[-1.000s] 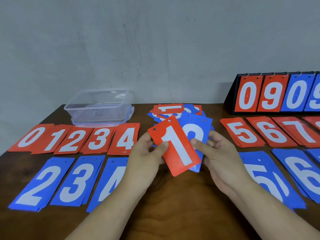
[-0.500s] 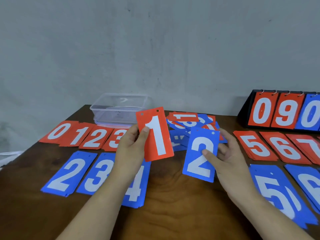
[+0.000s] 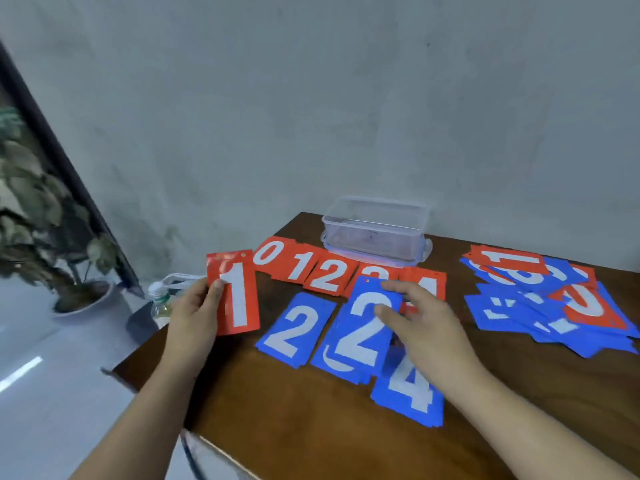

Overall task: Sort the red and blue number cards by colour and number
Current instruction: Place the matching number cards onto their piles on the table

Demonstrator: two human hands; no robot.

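— Where were your hands at that moment?

— My left hand point(image 3: 194, 317) pinched the red 1 card point(image 3: 235, 296) by its left long edge, thumb on the face and fingers behind. It held the card upright, just left of the red row. My right hand point(image 3: 426, 327) gripped the blue 2 card point(image 3: 363, 330) at its right side, thumb on the white numeral. That card hung over the blue 3 pile point(image 3: 330, 363), just right of the blue 2 pile point(image 3: 294, 330). I could not tell whether it touched the cards beneath

— How did you judge the cards would handle?

— Light, thin and stiff, I reckoned, since each sat flat in a one-sided pinch with no sag. The faces looked glossy, so probably slick against one another, and a pile could fan out if a card was dropped from height. I judged an edge pinch near the middle of a long side best, with the release low over the pile

— And where did they belong?

— Red 1 on the red 1 pile point(image 3: 301, 266), far left on the table point(image 3: 311, 431). Blue 2 on its pile in the near row. The unsorted heap point(image 3: 547, 306) lay well apart on the right, and the clear box point(image 3: 374, 230) stood at the far edge
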